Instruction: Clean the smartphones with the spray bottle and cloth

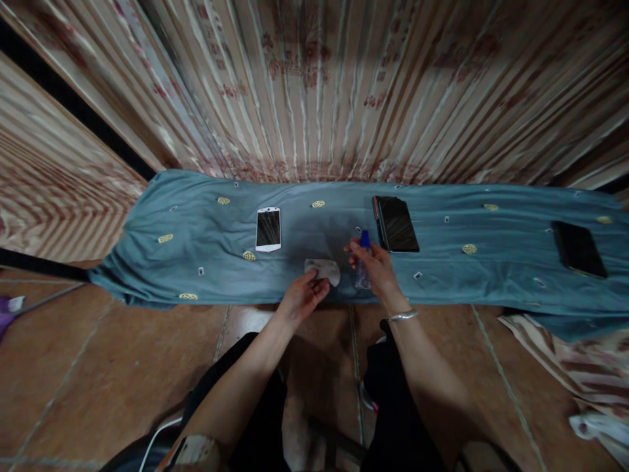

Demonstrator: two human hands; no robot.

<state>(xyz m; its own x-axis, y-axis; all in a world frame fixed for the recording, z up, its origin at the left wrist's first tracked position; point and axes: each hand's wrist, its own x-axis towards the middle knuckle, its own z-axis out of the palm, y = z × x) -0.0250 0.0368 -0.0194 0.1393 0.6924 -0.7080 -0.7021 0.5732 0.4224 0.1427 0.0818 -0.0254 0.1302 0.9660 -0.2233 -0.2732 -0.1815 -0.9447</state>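
Note:
My left hand [305,296] pinches a small whitish cloth or pad [325,270] between thumb and fingers, just above the front part of the covered surface. In my right hand [379,265] is a clear spray bottle [362,272] with a blue top, held upright with the fingers wrapped round it. The bottle is to the right of the pad and apart from it. A white phone [268,229] with a dark screen lies to the left, beyond my left hand. Behind my right hand lies a dark phone or tablet [399,225], with a brownish edge showing along its left side.
A teal cloth [295,193] with yellow patterns covers the long narrow surface. Another black flat object [580,249] lies at its far right. Striped curtains [314,98] hang right behind. Tiled floor [88,367] and my legs are below the front edge.

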